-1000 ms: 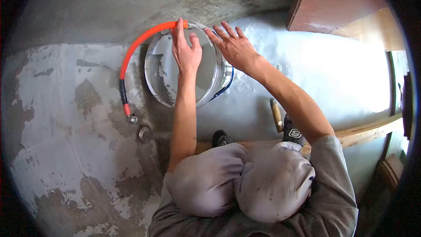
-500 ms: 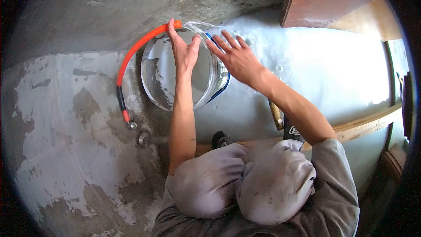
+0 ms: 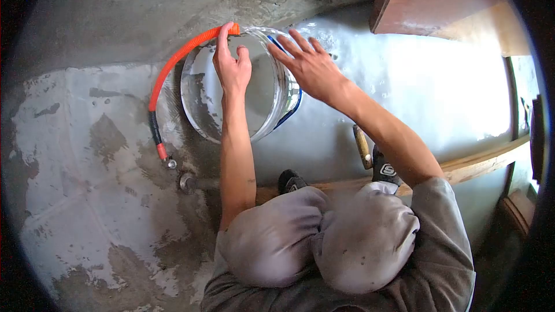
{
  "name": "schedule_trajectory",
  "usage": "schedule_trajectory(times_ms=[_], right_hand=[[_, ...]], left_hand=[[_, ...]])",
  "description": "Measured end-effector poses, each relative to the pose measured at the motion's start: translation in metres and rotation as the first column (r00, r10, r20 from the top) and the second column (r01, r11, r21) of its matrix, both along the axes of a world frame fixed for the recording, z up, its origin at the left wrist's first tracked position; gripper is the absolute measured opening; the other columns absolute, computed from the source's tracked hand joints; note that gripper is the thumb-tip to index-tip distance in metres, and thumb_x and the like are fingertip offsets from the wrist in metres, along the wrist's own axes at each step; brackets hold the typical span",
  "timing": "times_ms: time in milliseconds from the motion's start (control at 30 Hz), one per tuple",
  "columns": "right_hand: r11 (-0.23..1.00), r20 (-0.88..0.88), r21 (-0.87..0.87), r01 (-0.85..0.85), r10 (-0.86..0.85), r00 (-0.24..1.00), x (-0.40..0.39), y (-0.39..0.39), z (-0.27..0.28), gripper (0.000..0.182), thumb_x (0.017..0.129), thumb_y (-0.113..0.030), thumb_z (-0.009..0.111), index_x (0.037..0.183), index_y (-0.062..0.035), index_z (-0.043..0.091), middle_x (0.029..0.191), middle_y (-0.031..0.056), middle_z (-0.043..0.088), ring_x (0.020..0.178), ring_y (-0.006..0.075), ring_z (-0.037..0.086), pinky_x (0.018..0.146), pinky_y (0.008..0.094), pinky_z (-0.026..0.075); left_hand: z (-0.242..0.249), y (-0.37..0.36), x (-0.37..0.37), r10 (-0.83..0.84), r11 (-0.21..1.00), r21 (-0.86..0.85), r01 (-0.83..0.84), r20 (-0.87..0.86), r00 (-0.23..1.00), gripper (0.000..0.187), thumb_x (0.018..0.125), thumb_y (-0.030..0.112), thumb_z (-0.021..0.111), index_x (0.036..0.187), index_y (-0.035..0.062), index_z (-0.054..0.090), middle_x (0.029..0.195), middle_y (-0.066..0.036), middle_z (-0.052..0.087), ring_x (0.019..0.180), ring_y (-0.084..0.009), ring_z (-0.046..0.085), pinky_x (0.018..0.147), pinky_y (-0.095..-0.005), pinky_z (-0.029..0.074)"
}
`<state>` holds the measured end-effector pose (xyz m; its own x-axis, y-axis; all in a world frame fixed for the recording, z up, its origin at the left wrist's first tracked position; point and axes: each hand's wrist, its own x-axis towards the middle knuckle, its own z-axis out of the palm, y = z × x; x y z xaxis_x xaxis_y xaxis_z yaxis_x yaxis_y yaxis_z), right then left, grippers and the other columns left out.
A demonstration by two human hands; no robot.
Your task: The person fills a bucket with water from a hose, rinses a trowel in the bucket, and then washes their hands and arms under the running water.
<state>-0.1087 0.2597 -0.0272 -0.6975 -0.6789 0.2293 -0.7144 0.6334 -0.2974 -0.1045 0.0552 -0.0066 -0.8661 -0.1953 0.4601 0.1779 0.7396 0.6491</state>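
Observation:
My left hand [image 3: 232,72] is closed around the end of an orange corrugated hose [image 3: 173,69], its index finger over the top near the outlet. Water runs from there to the right across a shiny, round, bucket-like container [image 3: 269,121]. The container lies tilted, with a wide round face towards the left and a blue edge [image 3: 287,118] on the right. Spread fingers of my right hand [image 3: 312,69] are at the blue-edged side, palm down, holding nothing. My left wrist and forearm hide part of the round face.
The hose runs down to a metal tap [image 3: 170,163] at the wall, above a round metal fitting [image 3: 186,181]. A wooden-handled tool [image 3: 362,147] lies beside my shoe [image 3: 384,169]. A wooden beam [image 3: 480,166] crosses the wet floor [image 3: 335,156]; a brown wooden panel [image 3: 433,0] stands upper right.
My left hand and the hose end have shifted slightly left. My right hand has moved a little up and left, its fingers still spread. The container appears slightly farther left.

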Motion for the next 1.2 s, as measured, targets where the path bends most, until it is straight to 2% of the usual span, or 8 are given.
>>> schedule_trajectory(times_ms=[200,533,633,800,967,1000,1100,1200], right_hand=[[0.999,0.003,0.028,0.021,-0.021,1.000,-0.007,-0.004,-0.003,0.061,0.095,-0.018,0.051,0.153,-0.0199,0.032,0.153,0.0137,0.039,0.145,0.0375,0.030,0.112,0.0576,0.033],[0.997,-0.033,0.072,-0.026,0.028,0.999,0.021,0.019,-0.003,0.067,0.092,-0.016,0.055,0.154,-0.0200,0.031,0.153,0.0129,0.039,0.144,0.0369,0.032,0.111,0.0574,0.034],[0.995,-0.124,0.100,0.001,0.012,0.992,0.002,0.008,-0.002,0.065,0.092,-0.015,0.054,0.153,-0.0206,0.032,0.153,0.0122,0.039,0.144,0.0363,0.032,0.111,0.0559,0.035],[0.998,-0.062,0.070,-0.003,0.007,0.998,-0.046,-0.036,0.005,0.059,0.094,-0.018,0.052,0.151,-0.0175,0.035,0.154,0.0136,0.038,0.143,0.0378,0.034,0.109,0.0549,0.037],[0.997,0.068,-0.079,0.013,-0.008,0.998,0.017,-0.006,-0.005,0.064,0.093,-0.017,0.053,0.152,-0.0068,0.030,0.155,0.0185,0.033,0.142,0.0397,0.034,0.110,0.0506,0.038],[0.991,0.128,-0.132,0.007,0.010,0.992,0.037,0.000,-0.006,0.067,0.092,-0.016,0.054,0.152,-0.0037,0.027,0.156,0.0207,0.031,0.143,0.0403,0.033,0.112,0.0494,0.036],[0.937,0.298,-0.350,0.001,0.111,0.948,0.099,0.014,-0.012,0.074,0.092,-0.013,0.056,0.153,0.0043,0.019,0.158,0.0282,0.022,0.146,0.0423,0.025,0.117,0.0470,0.029],[0.825,0.474,-0.557,0.098,0.219,0.853,0.136,0.010,-0.015,0.077,0.093,-0.014,0.057,0.153,0.0076,0.012,0.158,0.0338,0.014,0.148,0.0437,0.017,0.121,0.0464,0.019]], left_hand=[[-0.004,0.001,0.001,-0.034,0.991,0.132,0.027,0.048,0.998,0.060,0.075,-0.015,0.041,0.132,0.0011,0.050,0.139,-0.018,0.054,0.132,-0.0302,0.051,0.114,-0.0437,0.037],[-0.010,-0.003,0.001,-0.018,1.000,-0.024,0.016,-0.073,0.997,0.057,0.072,-0.014,0.045,0.127,0.0023,0.053,0.129,-0.021,0.060,0.122,-0.0404,0.057,0.101,-0.0436,0.047],[-0.004,-0.002,-0.001,-0.032,0.999,0.041,0.030,0.047,0.998,0.065,0.073,-0.017,0.041,0.135,0.0005,0.046,0.136,-0.019,0.056,0.131,-0.0330,0.052,0.113,-0.0449,0.039],[-0.002,-0.001,-0.006,0.006,0.997,-0.074,-0.007,-0.017,1.000,0.061,0.072,-0.014,0.045,0.131,0.0033,0.050,0.127,-0.023,0.060,0.117,-0.0419,0.058,0.097,-0.0451,0.048],[0.001,0.004,0.003,0.044,0.992,-0.120,-0.039,0.041,0.998,0.058,0.076,-0.012,0.047,0.132,0.0059,0.050,0.122,-0.022,0.063,0.109,-0.0417,0.063,0.087,-0.0448,0.051],[0.008,0.009,0.005,0.032,0.999,0.013,-0.034,0.113,0.993,0.063,0.072,-0.016,0.042,0.132,0.0051,0.050,0.126,-0.023,0.060,0.120,-0.0405,0.058,0.110,-0.0454,0.041],[-0.001,0.006,0.002,0.062,0.993,-0.099,-0.062,0.002,0.998,0.057,0.077,-0.011,0.048,0.131,0.0067,0.051,0.118,-0.022,0.065,0.104,-0.0430,0.064,0.083,-0.0462,0.050],[-0.001,0.006,-0.001,0.050,0.995,-0.089,-0.052,-0.017,0.999,0.057,0.076,-0.010,0.048,0.130,0.0068,0.051,0.118,-0.024,0.065,0.102,-0.0450,0.063,0.087,-0.0476,0.049]])
